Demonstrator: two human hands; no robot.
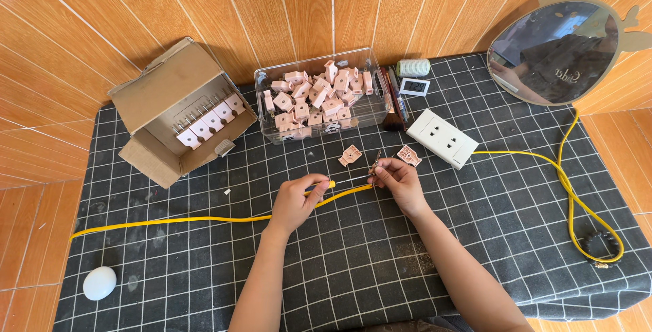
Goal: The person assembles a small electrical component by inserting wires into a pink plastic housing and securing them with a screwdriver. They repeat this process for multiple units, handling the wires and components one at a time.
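Working over the black grid mat (204, 264), the person had both hands busy at one small joint. The left hand (297, 199) was closed around a small yellow-handled screwdriver (331, 184), its shaft pointing right. The right hand (401, 179) pinched the end of the yellow cable (204, 219) together with small metal prongs (375, 162), though exactly what sat between the fingertips was too small to tell. Two pink plug shells (350, 155) lay open just beyond the hands, near the white socket block (443, 138). Judging by this, a screw at the cable end was being turned; the screwdriver tip would need to stay seated while the right hand held steady.
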